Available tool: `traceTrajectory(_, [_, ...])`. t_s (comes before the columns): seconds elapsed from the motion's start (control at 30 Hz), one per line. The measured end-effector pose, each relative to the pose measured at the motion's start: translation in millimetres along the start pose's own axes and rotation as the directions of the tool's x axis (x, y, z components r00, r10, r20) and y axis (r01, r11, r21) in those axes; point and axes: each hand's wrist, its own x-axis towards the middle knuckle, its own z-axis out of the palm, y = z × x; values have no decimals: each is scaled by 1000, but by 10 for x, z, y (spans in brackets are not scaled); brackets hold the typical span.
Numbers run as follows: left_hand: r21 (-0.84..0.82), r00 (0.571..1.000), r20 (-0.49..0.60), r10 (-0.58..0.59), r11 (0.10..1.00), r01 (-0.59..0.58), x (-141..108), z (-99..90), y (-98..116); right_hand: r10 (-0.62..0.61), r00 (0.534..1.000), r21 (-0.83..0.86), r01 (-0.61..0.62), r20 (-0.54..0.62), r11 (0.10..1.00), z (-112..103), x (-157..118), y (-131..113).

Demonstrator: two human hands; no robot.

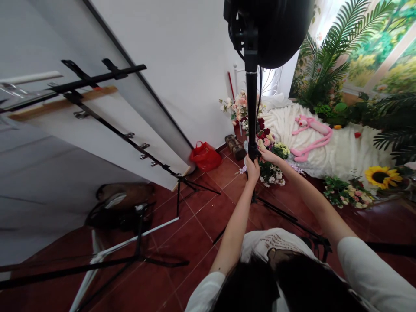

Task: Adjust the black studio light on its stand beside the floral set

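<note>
A tall black light stand (251,108) rises in front of me, with a large black lamp head (276,26) at its top. My left hand (252,168) is wrapped around the pole low down, near a collar. My right hand (267,156) grips the same spot from the right side, fingers on the collar. The stand's black legs (286,219) spread over the red tiled floor (201,225) below my arms.
A black backdrop stand (130,143) with clamps leans at left before a white board. A red bag (205,156) lies by the wall. Flower bunches (274,169), a pink plush toy (308,134) on a white blanket and green palms fill the right. More tripod legs cross the floor at lower left.
</note>
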Motion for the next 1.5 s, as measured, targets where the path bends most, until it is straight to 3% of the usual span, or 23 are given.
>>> traceTrajectory(0.3, [-14, 1000, 5, -25, 1000, 25, -11, -10, 40, -16, 991, 228, 46, -134, 972, 218, -99, 23])
traceTrajectory(0.47, [-3, 1000, 6, 6, 1000, -6, -16, -3, 16, -43, 948, 358, 161, -315, 920, 211, 18, -87])
traceTrajectory(0.57, [-12, 1000, -6, 28, 1000, -28, -14, 2, -11, -150, 928, 277, 252, -341, 927, 137, -21, -27])
traceTrajectory(0.67, [-22, 999, 7, 42, 999, -42, -5, -33, -42, -258, 916, 165, 318, -308, 934, 97, -155, 190])
traceTrajectory(0.9, [-14, 979, 188, 82, 997, -81, 45, -290, -109, -390, 866, -167, 355, -311, 920, 277, -450, 691])
traceTrajectory(1.0, [0, 964, 248, 93, 995, -96, 48, -378, -157, -494, 835, -375, 388, -244, 842, 391, -526, 702])
traceTrajectory(1.1, [42, 960, 261, 103, 992, -118, 42, -416, -211, -544, 816, -482, 404, -196, 778, 486, -527, 663])
traceTrajectory(1.3, [108, 960, 198, 195, 970, -220, 80, -419, -202, -528, 809, -493, 360, -258, 792, 562, -448, 617])
traceTrajectory(1.5, [153, 963, 163, 217, 958, -242, 128, -419, -131, -514, 828, -504, 352, -225, 789, 534, -503, 570])
